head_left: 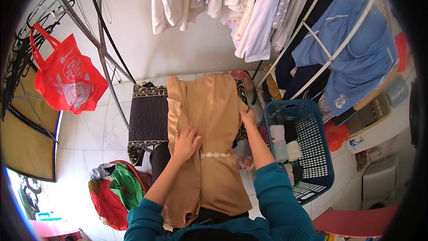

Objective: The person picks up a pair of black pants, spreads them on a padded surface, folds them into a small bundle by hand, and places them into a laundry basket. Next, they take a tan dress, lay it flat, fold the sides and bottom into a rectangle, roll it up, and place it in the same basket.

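A gold satin dress (pixel 214 120) is spread out in front of me, its lower part reaching back to my lap. A pale flower-shaped trim (pixel 215 155) runs across part of its waist. Under the dress lies a dark quilted cloth (pixel 149 114) with a floral border. My left hand (pixel 186 143) rests flat on the dress, left of its middle, fingers stretched out. At the dress's right edge my right hand (pixel 248 117) is closed on the fabric, its fingertips partly hidden.
A blue plastic basket (pixel 329 163) with rolled clothes stands at my right. To my left sits a pile of red and green clothes (pixel 127 185). A red bag (pixel 69 73) and black hangers hang on the left rack; shirts (pixel 258 27) and blue garments (pixel 343 40) hang ahead and right.
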